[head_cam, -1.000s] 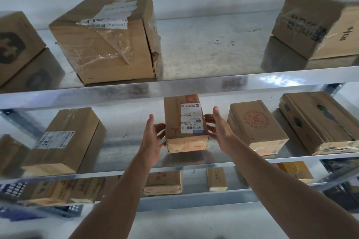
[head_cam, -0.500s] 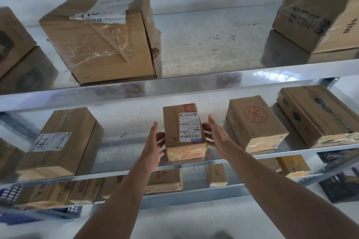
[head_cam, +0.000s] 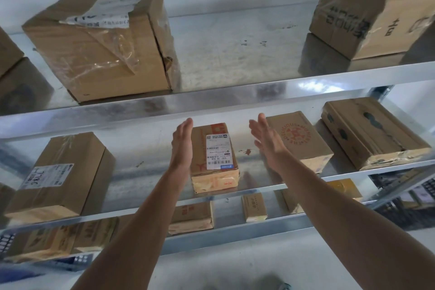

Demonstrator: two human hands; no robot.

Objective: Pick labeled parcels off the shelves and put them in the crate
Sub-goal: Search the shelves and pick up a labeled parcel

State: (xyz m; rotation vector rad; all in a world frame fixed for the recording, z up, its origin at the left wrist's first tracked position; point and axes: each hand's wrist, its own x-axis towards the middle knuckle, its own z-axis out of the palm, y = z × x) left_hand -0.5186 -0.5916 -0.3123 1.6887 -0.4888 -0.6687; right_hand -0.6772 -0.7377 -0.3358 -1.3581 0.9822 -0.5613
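Grasp pending: empty, flat-open left hand (head_cam: 182,146) and right hand (head_cam: 266,140) flank the small brown white-labelled cardboard parcel (head_cam: 213,162); next should be pressing inward, then lifting.

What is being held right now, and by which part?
Nothing. Both hands are open: left hand beside the labeled parcel on the shelf, right hand apart from it.

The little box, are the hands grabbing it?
No: the left hand and right hand are flat and open beside the little box on the shelf.

soft daylight, glare on steel shelves (head_cam: 235,96), edges bowed
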